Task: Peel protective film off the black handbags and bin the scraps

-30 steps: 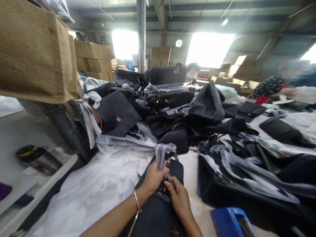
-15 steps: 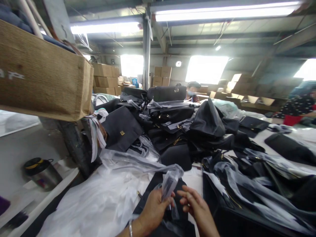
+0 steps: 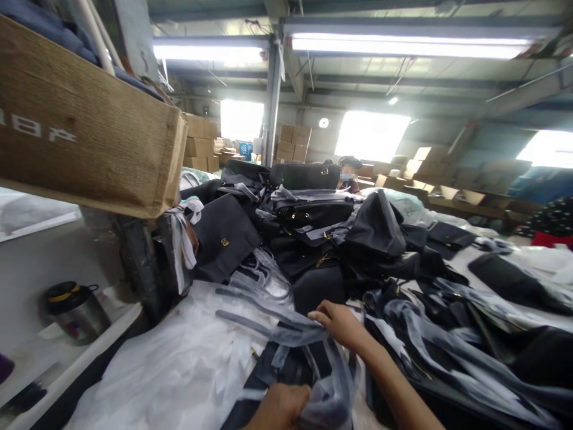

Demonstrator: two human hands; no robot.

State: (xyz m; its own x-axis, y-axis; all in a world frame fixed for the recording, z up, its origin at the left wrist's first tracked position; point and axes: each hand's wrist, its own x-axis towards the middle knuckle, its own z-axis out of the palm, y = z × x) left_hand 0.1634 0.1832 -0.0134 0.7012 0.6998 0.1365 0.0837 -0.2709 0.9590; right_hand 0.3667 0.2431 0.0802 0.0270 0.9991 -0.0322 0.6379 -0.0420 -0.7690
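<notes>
In the head view, left hand point(image 3: 282, 406) and right hand point(image 3: 342, 325) are at one black bag point(image 3: 257, 373) with two clear plastic strips point(image 3: 299, 335).
Left of this bag lie many white sheets point(image 3: 179, 358); behind it, an uncountable heap of bags point(image 3: 373, 230) on a pale table point(image 3: 461, 260); high above it, two lit lamps point(image 3: 403, 45). The strips extend leftward over the bag, from beside the right fingertips. Right fingers are bent, close together; left ones are curled beside bunched plastic. Whether they pinch, I cannot tell.
</notes>
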